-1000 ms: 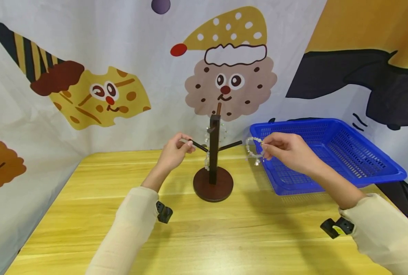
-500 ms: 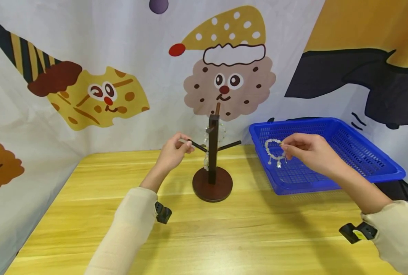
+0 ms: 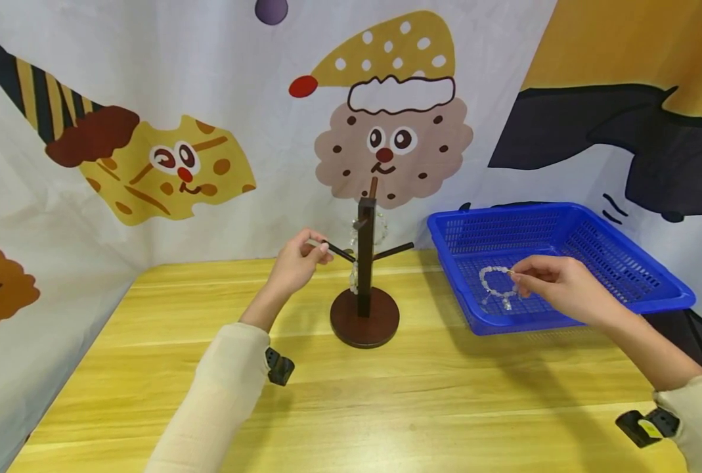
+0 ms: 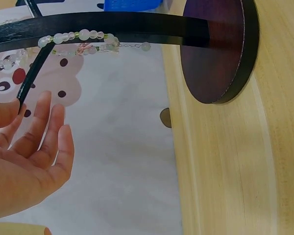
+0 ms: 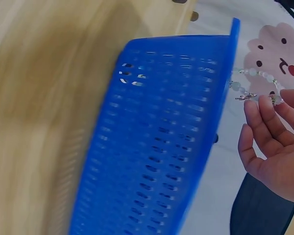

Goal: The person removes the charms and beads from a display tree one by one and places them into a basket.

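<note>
In the head view my right hand [image 3: 554,286] pinches a pale beaded bracelet [image 3: 488,289] by one side, with small charms dangling, over the blue basket [image 3: 475,322]. The right wrist view shows the bracelet [image 5: 255,72] between thumb and fingertips just past the basket's rim. My left hand [image 3: 294,263] pinches the end of a dark peg [image 3: 340,251] on a brown wooden stand [image 3: 365,276] with a round base. Another beaded bracelet [image 4: 83,35] hangs around that peg against the post, in the left wrist view. Higher on the stand hangs one more bracelet [image 3: 382,228].
A second peg [image 3: 394,249] sticks out to the stand's right. Everything stands on a yellow wood-grain table [image 3: 351,407]. Behind it hangs a white curtain [image 3: 291,184] with cartoon figures. Each sleeve bears a small black wrist camera [image 3: 280,366].
My right hand has carried the bracelet rightward from beside the stand and lowered it over the basket. The left hand keeps its hold on the peg.
</note>
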The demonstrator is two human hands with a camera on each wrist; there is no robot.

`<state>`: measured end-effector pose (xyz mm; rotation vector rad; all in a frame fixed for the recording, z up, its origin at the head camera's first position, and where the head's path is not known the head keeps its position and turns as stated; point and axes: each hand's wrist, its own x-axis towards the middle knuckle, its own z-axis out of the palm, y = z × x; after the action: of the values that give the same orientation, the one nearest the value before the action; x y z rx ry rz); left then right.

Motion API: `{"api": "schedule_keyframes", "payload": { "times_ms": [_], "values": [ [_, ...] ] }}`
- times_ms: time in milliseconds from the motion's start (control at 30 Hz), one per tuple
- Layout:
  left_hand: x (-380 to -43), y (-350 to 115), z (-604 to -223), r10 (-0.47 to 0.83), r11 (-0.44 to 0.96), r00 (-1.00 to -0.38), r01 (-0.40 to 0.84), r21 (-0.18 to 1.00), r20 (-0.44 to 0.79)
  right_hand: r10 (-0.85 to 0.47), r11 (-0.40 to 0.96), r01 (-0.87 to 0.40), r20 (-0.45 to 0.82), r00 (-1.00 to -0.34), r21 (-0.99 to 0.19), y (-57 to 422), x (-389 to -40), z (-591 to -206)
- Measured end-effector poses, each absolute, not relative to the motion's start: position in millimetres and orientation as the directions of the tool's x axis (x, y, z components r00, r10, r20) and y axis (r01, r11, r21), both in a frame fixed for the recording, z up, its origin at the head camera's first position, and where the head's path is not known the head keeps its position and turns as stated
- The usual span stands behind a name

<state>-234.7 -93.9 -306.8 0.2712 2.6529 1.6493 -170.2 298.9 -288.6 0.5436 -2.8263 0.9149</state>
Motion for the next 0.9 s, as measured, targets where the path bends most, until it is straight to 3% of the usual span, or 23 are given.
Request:
{"api": "schedule_keyframes", "payload": {
  "times_ms": [500, 900],
  "values": [
    [-234, -93, -307, 0.138, 0.437, -0.988, 0.126, 0.891, 0.073, -0.308, 0.743, -0.354, 0.18, -0.934, -0.569, 304, -168, -310],
    [-234, -93, -307, 0.143, 0.443, -0.987, 0.133, 0.887, 0.076, -0.311, 0.744, -0.345, 0.161, -0.937, -0.572, 306, -171, -305]
  ]
}}
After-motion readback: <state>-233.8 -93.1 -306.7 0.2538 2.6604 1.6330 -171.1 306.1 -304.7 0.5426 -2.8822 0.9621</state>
